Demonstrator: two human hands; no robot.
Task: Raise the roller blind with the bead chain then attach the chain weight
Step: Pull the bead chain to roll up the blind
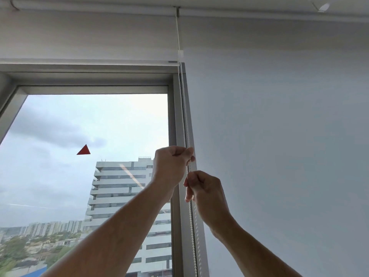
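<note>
A white roller blind (87, 37) is rolled up high, and its bottom bar (85, 61) hangs just above the window frame's top. A white bead chain (182, 108) drops in two strands from the blind's right end, down along the window's right edge. My left hand (171, 166) is closed on the chain at mid height. Just below and to the right, my right hand (205, 194) pinches the chain between thumb and fingers. A small white clip (180, 53) sits on the chain near the top. No separate chain weight can be made out.
A second white blind (279, 136) covers the window on the right, fully lowered. The grey window frame (173, 116) stands between the two. Through the glass are buildings, and a red triangle sticker (84, 150) is on the pane.
</note>
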